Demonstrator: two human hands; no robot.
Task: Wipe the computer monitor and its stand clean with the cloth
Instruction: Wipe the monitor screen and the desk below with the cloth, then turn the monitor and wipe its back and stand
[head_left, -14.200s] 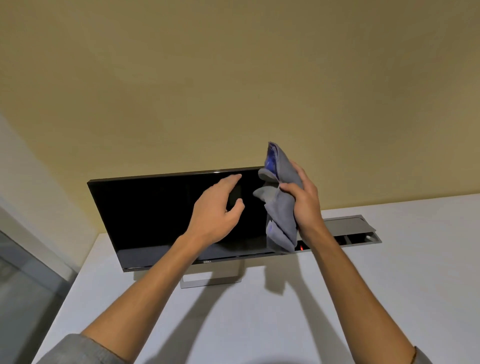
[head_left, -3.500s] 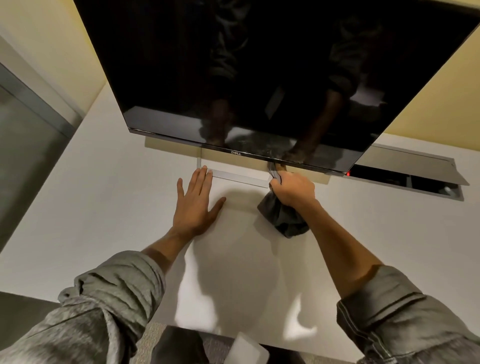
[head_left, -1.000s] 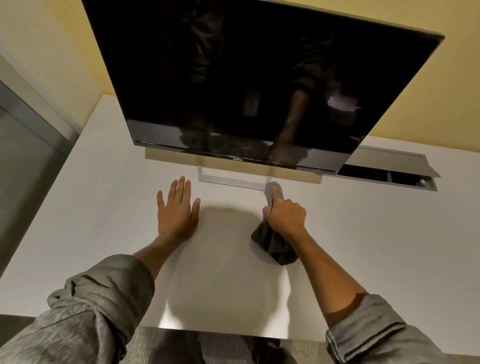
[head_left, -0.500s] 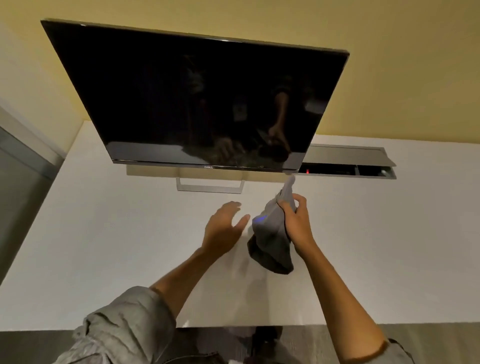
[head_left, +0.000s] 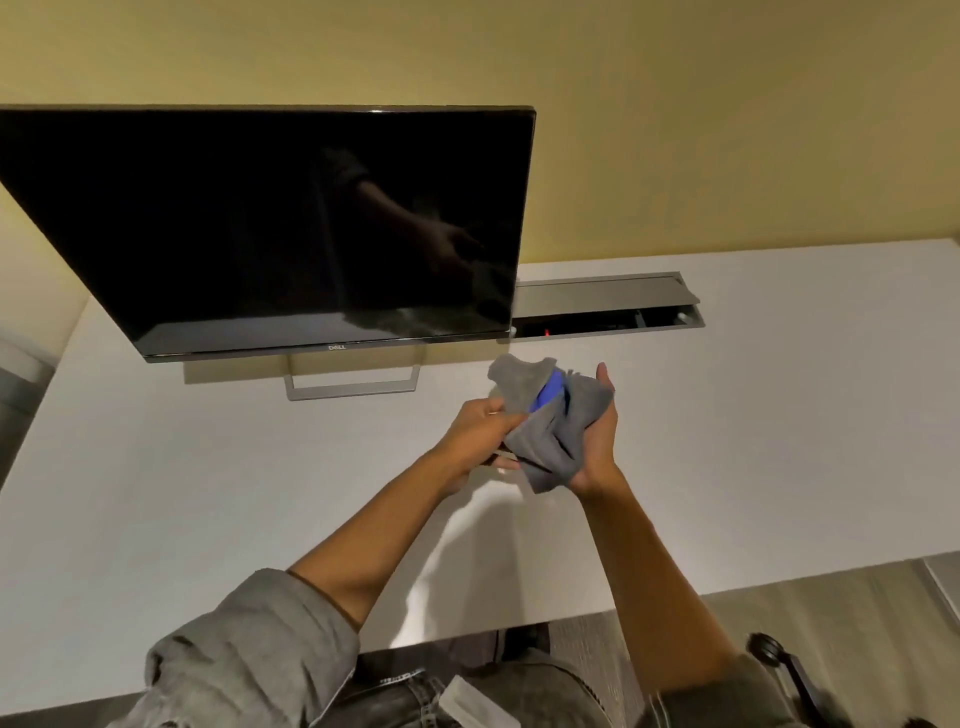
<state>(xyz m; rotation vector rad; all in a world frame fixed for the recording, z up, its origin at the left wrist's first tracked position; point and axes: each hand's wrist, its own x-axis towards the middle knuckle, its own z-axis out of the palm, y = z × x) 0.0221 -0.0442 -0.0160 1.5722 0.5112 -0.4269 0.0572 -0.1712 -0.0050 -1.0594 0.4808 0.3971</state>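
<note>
While both hands work in mid-air above the white desk (head_left: 727, 415), the grey cloth (head_left: 550, 431) sits bunched between them, well clear of the monitor (head_left: 270, 228) and its stand (head_left: 352, 387). The right hand (head_left: 597, 441) cups the cloth from the 3 o'clock side, palm turned inward with fingers curled round the bundle, so it acts as the cradle. The left hand (head_left: 478, 431) closes on the cloth from 9 o'clock, pinching a fold near its edge; I judge that this is a regather or refold to bring up a fresh face, not a wipe. Neither hand touches desk or screen.

From the cloth, the monitor lies toward 10 o'clock, tilted back slightly on its thin silver frame stand, whose open rectangular foot rests on the desk at about 9 o'clock from the hands. A grey cable tray (head_left: 608, 306) set into the desk lies at 12 o'clock, its lid raised.

As for the cloth itself, it is soft, crumpled grey fabric with 1 patch of bright blue showing in the folds near the top; 1 corner pokes upward at 11 o'clock, while the lower end hangs below the right palm. It looks limp and easily reshaped.
</note>
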